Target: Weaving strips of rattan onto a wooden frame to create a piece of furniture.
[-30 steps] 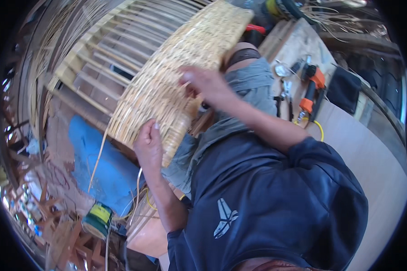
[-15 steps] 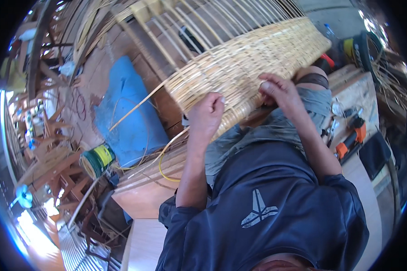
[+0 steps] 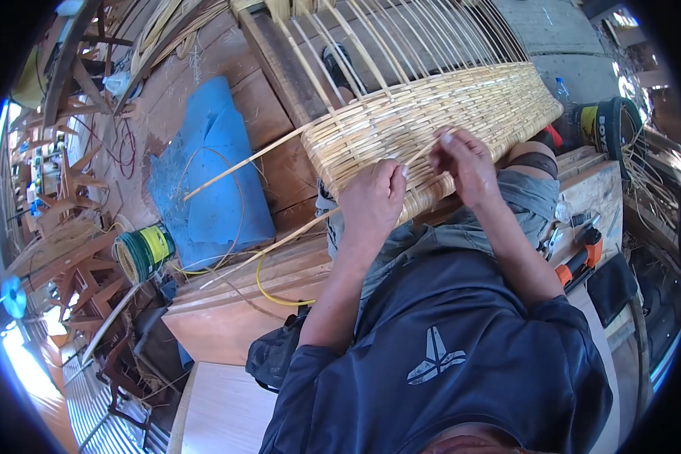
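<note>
On my lap lies a woven rattan panel, tightly woven along its near part, with bare upright rods running off its far side. My left hand is closed over the panel's near left part, gripping a pale rattan strand. The strand's tail sticks out to the lower left, and a short length seems to run up toward my right hand. That hand is closed, thumb and fingers pinched together at the strand above the wrapped near edge. Its fingertips partly hide what they hold.
Another rod juts left from the panel over a blue sheet on the floor. A green tub stands at the left, a dark bucket at the right. An orange-and-black tool lies on the wooden bench.
Both hands and the panel appear further right in the view, partly because the view shifted. The strand's straight tail now shows below my left hand, and the strand is visible between the hands.
</note>
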Motion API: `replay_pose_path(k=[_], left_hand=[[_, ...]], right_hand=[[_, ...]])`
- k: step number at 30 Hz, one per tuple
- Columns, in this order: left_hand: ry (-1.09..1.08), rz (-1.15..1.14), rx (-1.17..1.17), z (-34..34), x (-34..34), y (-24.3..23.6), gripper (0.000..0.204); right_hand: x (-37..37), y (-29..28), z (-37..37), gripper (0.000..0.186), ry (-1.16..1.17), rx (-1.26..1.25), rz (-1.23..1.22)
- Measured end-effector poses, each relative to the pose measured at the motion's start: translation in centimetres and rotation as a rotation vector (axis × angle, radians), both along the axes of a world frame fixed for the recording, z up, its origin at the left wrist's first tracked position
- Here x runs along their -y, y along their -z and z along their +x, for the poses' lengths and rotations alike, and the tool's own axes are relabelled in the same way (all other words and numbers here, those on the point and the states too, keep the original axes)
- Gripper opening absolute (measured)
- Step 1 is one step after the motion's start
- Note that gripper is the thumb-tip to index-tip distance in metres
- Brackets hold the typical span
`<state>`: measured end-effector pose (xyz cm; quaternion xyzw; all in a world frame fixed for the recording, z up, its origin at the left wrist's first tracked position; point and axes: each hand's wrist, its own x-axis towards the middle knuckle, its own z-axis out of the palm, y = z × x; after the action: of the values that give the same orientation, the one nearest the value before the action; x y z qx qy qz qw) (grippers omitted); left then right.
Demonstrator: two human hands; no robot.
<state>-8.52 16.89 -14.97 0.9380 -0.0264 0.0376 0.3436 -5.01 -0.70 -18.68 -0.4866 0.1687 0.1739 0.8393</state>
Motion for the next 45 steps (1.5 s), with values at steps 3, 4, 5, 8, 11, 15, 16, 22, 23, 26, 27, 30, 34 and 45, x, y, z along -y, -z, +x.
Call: replay_pose_path(k=[3, 4, 5, 8, 11, 15, 16, 22, 23, 26, 27, 30, 34, 45], left_hand=[[-0.07, 0.016, 0.064, -0.1, 0.0, -0.3, 0.012], [-0.086, 0.017, 0.067, -0.1, -0.1, -0.5, 0.012], [-0.12, 0.009, 0.02, -0.1, -0.2, -0.5, 0.011], [-0.2, 0.004, -0.016, 0.4, -1.0, -0.7, 0.011], [-0.275, 0.049, -0.01, 0.9, -2.6, -1.4, 0.013], [-0.316, 0.083, -0.011, 1.3, -6.7, -1.6, 0.014], [-0.314, 0.147, 0.028, 1.6, -7.8, -1.5, 0.015], [-0.297, 0.268, 0.145, 4.7, -11.8, -1.2, 0.021], [-0.308, 0.311, 0.121, 5.3, -11.8, -1.1, 0.023], [-0.218, 0.282, -0.138, 4.9, -11.7, -2.2, 0.024], [-0.175, 0.266, -0.018, 4.9, -11.3, -2.5, 0.024], [-0.086, 0.329, -0.108, 5.8, -9.3, -4.8, 0.025], [0.07, 0.475, -0.126, 8.1, -6.7, -3.6, 0.027], [-0.033, 0.508, -0.087, 9.4, -4.6, -2.7, 0.026]], right_hand=[[1.3, -0.5, 3.0, 0.018, 0.146, 0.048, -0.048], [1.5, -0.9, 4.0, 0.019, 0.154, 0.087, -0.018], [0.9, -2.1, 4.7, 0.022, 0.076, 0.094, -0.015], [-2.8, -3.3, 5.6, 0.023, -0.331, 0.133, -0.092], [-4.9, -3.2, 6.5, 0.022, -0.572, 0.132, -0.048], [-6.7, -1.8, 8.7, 0.02, -0.505, 0.154, 0.02], [-6.9, -1.2, 9.6, 0.019, -0.356, 0.165, 0.057], [-9.6, -0.6, 12.1, 0.019, -0.18, 0.118, 0.11], [-9.9, -0.6, 12.6, 0.02, -0.22, 0.159, 0.078], [-10.4, -0.6, 13.8, 0.021, -0.261, 0.212, 0.008], [-10.2, -0.3, 14.7, 0.022, -0.278, 0.289, -0.231], [-10.0, 0.7, 18.2, 0.021, -0.37, 0.546, -0.903], [-12.4, 3.3, 22.7, 0.024, -0.721, 0.882, -1.259], [-14.7, 5.5, 24.7, 0.026, -0.438, 0.507, -0.578]])
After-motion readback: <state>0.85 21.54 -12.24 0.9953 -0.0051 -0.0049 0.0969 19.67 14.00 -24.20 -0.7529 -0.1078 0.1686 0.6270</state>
